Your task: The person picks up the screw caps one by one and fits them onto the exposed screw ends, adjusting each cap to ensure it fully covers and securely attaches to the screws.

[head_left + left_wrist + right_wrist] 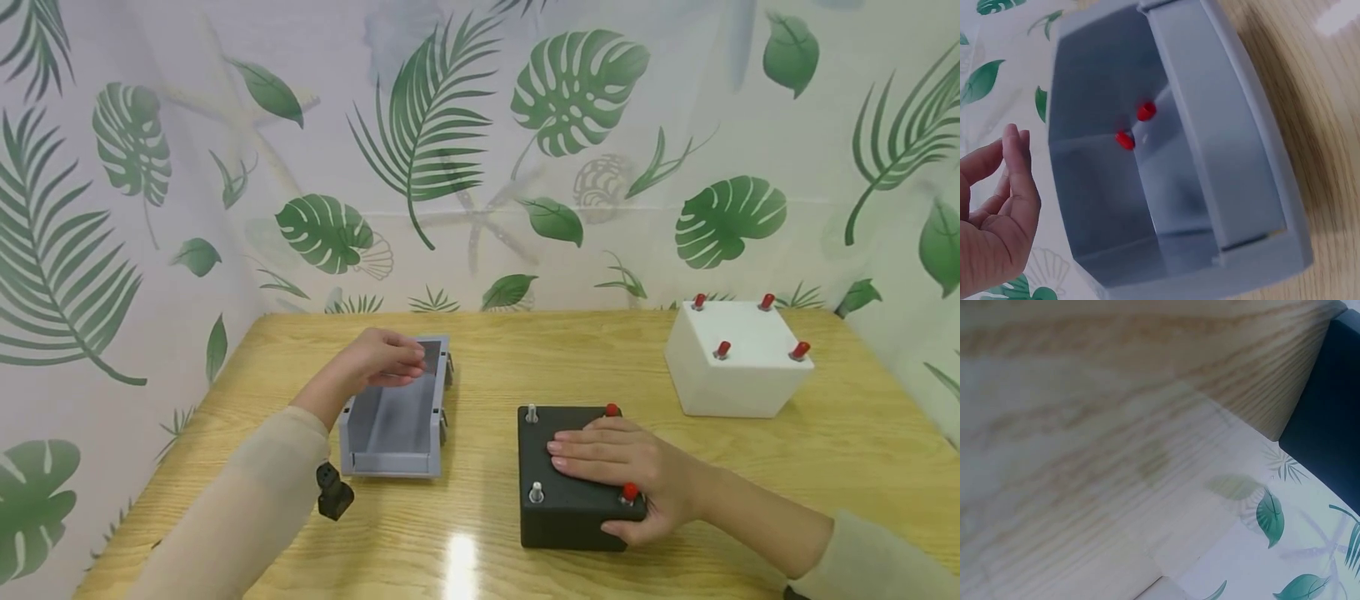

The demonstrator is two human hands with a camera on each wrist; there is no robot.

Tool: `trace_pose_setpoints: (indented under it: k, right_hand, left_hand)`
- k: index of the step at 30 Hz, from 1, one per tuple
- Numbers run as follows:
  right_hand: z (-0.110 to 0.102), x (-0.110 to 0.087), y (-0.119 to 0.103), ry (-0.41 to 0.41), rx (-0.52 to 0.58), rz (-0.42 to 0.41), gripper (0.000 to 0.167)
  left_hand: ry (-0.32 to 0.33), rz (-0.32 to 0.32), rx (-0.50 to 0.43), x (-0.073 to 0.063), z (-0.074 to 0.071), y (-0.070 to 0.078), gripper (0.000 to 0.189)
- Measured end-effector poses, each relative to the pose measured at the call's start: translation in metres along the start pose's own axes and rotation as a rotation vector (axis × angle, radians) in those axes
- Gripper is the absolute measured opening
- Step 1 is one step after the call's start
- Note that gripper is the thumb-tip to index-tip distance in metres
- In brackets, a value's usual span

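Note:
My left hand (386, 358) hovers over the grey plastic bin (393, 464), fingers loosely bent. In the left wrist view its thumb and fingertips are close together, with nothing visible between them. Two small red caps (1146, 112) show inside the bin in that view. My right hand (626, 467) rests on the black box (555, 529), its fingers straight across the top and the thumb down by the near right edge. Bare metal posts (536, 492) stand at the box's two left corners. Red caps (629, 492) sit on the posts at its right corners.
A white box (738, 387) with a red cap at each top corner stands at the back right of the wooden table (480, 367). A leaf-patterned cloth (465, 167) hangs behind the table. A small black device (333, 492) is by the left sleeve.

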State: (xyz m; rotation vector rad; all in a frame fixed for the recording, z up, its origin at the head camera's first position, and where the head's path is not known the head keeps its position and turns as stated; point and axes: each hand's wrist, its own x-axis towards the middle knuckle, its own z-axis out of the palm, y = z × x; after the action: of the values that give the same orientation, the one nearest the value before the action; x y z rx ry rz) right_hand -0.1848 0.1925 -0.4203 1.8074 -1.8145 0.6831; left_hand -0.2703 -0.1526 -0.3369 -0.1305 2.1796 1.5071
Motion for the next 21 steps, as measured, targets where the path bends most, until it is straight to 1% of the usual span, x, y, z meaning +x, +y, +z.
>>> trace_pose_setpoints:
  k: [4, 7, 14, 19, 21]
  right_hand:
    - [0.0, 0.0, -0.001, -0.004, 0.005, 0.007, 0.06]
    - [0.0, 0.0, -0.001, -0.008, 0.007, 0.014, 0.06]
    - [0.0, -0.001, -0.001, -0.016, 0.007, 0.019, 0.06]
    - [-0.001, -0.002, -0.001, -0.015, -0.006, 0.016, 0.06]
    - [-0.001, -0.002, -0.001, -0.012, -0.005, 0.013, 0.06]
  left_hand:
    - [0.021, -0.015, 0.053, 0.007, -0.004, -0.006, 0.033]
    - [0.025, -0.01, 0.081, 0.015, -0.003, -0.013, 0.031]
    - [0.002, 0.003, 0.129, 0.029, 0.007, -0.024, 0.034]
    - [0.029, -0.012, 0.182, 0.038, 0.014, -0.027, 0.034]
    - [0.03, -0.017, 0.205, 0.041, 0.017, -0.029, 0.036]
